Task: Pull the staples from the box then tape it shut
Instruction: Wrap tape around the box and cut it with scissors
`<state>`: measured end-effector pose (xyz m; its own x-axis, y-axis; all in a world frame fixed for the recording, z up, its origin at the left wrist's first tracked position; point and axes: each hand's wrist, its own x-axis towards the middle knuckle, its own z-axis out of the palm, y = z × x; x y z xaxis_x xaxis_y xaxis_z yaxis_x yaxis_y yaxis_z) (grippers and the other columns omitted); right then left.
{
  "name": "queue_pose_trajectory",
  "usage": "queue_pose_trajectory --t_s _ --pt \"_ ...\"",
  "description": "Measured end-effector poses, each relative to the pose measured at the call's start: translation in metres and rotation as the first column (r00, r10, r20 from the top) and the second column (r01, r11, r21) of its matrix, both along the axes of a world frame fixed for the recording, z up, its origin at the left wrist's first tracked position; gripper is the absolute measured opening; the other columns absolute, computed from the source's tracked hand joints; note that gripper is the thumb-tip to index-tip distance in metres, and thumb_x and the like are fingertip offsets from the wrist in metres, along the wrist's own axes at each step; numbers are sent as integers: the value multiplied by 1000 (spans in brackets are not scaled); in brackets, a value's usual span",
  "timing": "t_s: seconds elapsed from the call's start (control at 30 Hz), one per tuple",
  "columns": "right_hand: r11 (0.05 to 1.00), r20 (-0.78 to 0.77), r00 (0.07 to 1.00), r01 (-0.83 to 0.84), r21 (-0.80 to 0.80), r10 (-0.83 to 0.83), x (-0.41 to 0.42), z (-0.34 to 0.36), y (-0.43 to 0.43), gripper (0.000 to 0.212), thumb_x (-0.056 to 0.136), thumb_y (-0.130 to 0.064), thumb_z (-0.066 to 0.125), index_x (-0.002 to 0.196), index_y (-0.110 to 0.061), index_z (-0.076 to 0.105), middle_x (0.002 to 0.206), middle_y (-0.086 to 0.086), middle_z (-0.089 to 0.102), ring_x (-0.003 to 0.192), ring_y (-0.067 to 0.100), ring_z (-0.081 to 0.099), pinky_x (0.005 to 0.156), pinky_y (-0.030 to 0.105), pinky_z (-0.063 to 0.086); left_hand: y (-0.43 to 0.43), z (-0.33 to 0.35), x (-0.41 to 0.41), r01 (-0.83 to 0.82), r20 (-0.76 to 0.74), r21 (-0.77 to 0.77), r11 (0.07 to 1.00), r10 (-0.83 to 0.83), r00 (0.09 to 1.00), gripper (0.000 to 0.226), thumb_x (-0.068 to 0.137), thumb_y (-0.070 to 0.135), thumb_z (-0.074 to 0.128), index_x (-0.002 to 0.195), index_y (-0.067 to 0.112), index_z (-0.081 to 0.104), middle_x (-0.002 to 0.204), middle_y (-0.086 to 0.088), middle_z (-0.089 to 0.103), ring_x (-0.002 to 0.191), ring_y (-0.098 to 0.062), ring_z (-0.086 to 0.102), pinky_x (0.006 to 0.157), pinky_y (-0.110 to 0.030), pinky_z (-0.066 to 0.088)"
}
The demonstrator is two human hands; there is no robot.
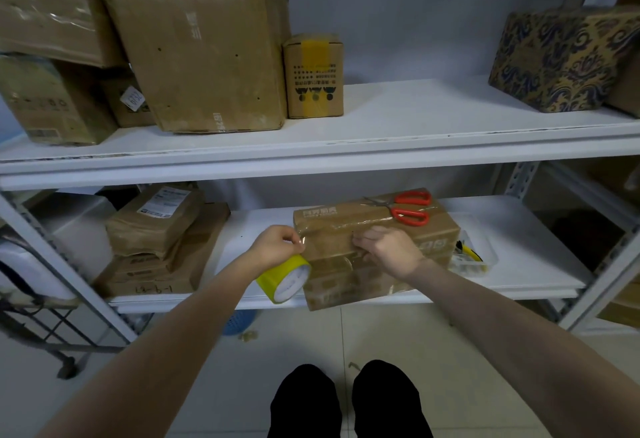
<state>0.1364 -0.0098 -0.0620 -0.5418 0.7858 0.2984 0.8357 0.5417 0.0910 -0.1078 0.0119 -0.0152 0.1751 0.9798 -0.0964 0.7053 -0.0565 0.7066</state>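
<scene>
Likely light but stiff, the box [346, 285] is pressed flat-fingered by the right hand [388, 250]; the left hand [277, 247] pinches the tape roll's [284, 281] flimsy, sticky free end.

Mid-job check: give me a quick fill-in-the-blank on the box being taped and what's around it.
1. The red-handled metal scissors lie on ____ of the brown cardboard box.
2. The left hand holds a roll of packing tape coloured ____.
3. The right hand rests on the box, which stands on the ____ white shelf.
4. The clear plastic tray sits to the box's ____.

Missing words: top; yellow; lower; right.
</scene>
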Motion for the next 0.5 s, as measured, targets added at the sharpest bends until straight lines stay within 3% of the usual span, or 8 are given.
queue_pose_trajectory --t_s 0.1,0.17,0.23,0.3,0.37,0.43,0.5 --pt "993 16 994 -111 33 110 20 -1 4 44 51 -1 90 92 -6 76 97 3 74 77 22 69 55 29 57 1 6 -2 -19 20 -12 1000 19 1000 26 84 10 65 61 20 57 78 -1 59 81 -16 55 72 -24 43" --pt "992 31 994 -104 76 102 35 1 9 33 63 3 81 94 -6 76 99 3 74 80 23 69 55 30 57 5 11 -4 -52 94 -21 998 53 994 26 84 6 64 61 17 57 82 -2 62 87 -15 57 73 -20 43" --pt "993 37 999 -13 115 9 51 6 8 28 70 6 65 93 -7 76 95 3 74 80 23 68 54 27 56 8 18 -3 -70 156 -43 997 76 985 27 85 2 63 62 14 55 87 -2 61 95 -13 55 77 -19 42" --pt "980 -40 983 181 81 -178 55 11 1 41 70 11 57 99 -11 75 100 5 73 89 27 64 61 30 55 12 21 0 -58 161 -61 996 67 985 29 86 2 61 61 13 52 89 -1 58 100 -11 51 86 -23 39" --pt "910 -145 901 415 2 -410 37 13 -11 43 76 6 56 112 -13 69 113 7 65 103 30 57 75 35 50 15 20 7 -36 164 -89 995 51 985 31 86 0 59 60 13 50 87 0 55 100 -11 48 82 -24 39" --pt "770 -248 731 621 -144 -636 11 16 -24 32 89 -14 50 121 -8 55 123 12 51 114 32 49 84 38 45 16 16 21 -9 153 -123 992 28 988 27 87 0 58 64 13 51 83 1 51 91 -14 49 73 -23 38" --pt "635 -318 550 663 -396 -772 -14 16 -32 40 96 -34 45 122 -4 41 132 17 38 119 36 45 87 40 44 13 11 33 21 165 -173 985 8 986 24 88 1 58 67 12 54 85 -2 54 85 -15 52 74 -24 40"
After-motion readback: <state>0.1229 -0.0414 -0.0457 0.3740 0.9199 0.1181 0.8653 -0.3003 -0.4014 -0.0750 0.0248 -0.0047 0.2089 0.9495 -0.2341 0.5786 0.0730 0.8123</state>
